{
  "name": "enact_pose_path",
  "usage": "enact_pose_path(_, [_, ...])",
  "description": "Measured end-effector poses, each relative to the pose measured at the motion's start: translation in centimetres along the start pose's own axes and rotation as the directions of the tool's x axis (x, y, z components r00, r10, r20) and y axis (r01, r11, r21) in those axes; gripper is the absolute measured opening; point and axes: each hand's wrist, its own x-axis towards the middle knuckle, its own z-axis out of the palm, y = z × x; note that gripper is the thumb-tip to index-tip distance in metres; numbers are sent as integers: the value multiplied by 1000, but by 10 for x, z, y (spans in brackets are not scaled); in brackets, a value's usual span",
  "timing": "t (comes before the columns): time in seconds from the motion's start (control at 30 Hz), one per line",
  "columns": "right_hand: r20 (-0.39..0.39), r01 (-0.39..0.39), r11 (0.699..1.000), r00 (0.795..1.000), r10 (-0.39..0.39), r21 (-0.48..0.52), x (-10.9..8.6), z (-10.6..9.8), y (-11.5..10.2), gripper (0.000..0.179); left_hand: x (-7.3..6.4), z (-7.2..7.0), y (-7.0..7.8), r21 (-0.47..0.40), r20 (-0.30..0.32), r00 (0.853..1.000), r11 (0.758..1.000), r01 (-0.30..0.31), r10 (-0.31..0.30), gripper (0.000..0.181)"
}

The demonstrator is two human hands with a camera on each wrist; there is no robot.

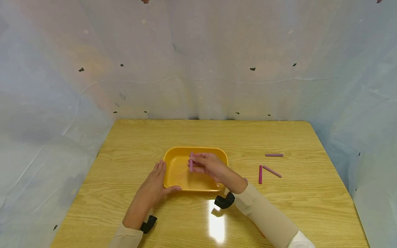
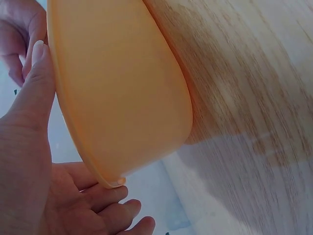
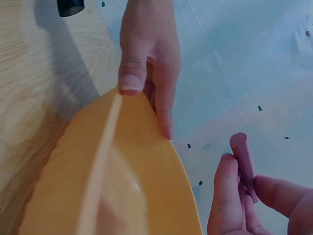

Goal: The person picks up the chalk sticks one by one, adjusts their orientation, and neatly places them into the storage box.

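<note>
A short, round pinkish-purple stick (image 1: 191, 165), shaped like a piece of chalk, stands nearly upright in the pinch of my right hand (image 1: 212, 166). That hand is over the yellow plastic tray (image 1: 176, 179); the right wrist view shows the stick (image 3: 243, 159) between thumb and fingertips, its flat end up. My left hand (image 1: 153, 184) rests at the tray's near left corner, thumb along the near rim and fingers extended at the left rim. In the left wrist view, the thumb (image 2: 34, 88) lies against the tray's side (image 2: 122, 88), with the other fingers at its end.
To the right of the tray lie a magenta stick (image 1: 260, 174), a slanted purple stick (image 1: 272, 171) and another purple stick (image 1: 274, 155) farther back. A purple end (image 1: 246, 179) peeks out behind my right forearm. Pale sheeting (image 1: 198, 69) hangs behind the wooden table (image 1: 139, 137).
</note>
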Motion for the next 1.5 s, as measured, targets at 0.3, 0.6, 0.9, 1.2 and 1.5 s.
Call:
enact_pose_path(0.3, [5, -56, 998, 998, 56, -36, 22, 7, -10, 41, 0, -2, 0, -3, -1, 1000, 1000, 2, -2, 116])
enact_pose_path(0.6, [-16, -100, 994, 995, 100, -34, 36, 9, -2, 39, 0, -1, 1, -13, -16, 1000, 1000, -12, 12, 117])
enact_pose_path(0.9, [-87, -147, 986, 986, 140, -81, 45, 6, 19, 34, 0, -1, 2, -10, -4, 1000, 1000, 3, -3, 118])
enact_pose_path(1.2, [-80, -179, 978, 982, 171, -110, 50, 1, 34, 34, 0, -2, 3, -21, 17, 1000, 999, 27, -27, 117])
enact_pose_path(1.5, [-110, -193, 955, 979, 171, -224, 53, -2, 41, 28, 1, -3, 3, -26, 14, 1000, 999, 24, -23, 116])
